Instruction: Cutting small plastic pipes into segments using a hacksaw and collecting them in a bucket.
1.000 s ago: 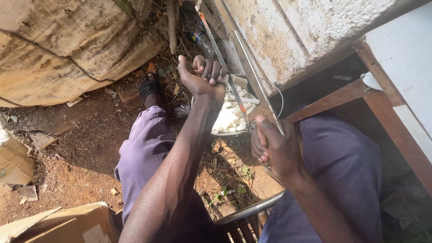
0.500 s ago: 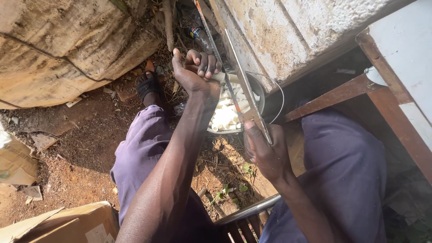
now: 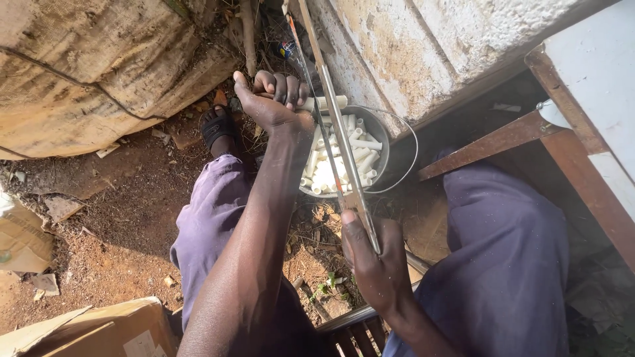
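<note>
While seated over red dirt, right hand [image 3: 377, 268] grips near end of long metal blade [image 3: 344, 139]. Beyond, left hand [image 3: 271, 99] clenches white tube [image 3: 324, 102] above bucket [image 3: 380, 129] of cut pieces [image 3: 334, 165]. Risk: blade slipping toward left fingers [image 3: 281, 82].

The long metal blade [image 3: 337, 125] runs off the top edge, its far end unseen. The left hand [image 3: 274, 99] hides part of a white tube [image 3: 324, 102].

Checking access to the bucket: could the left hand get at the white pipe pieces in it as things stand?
Probably yes. The left hand already holds one white piece at the rim of the bucket, and the pipe pieces lie uncovered; only the saw frame crosses above.
</note>
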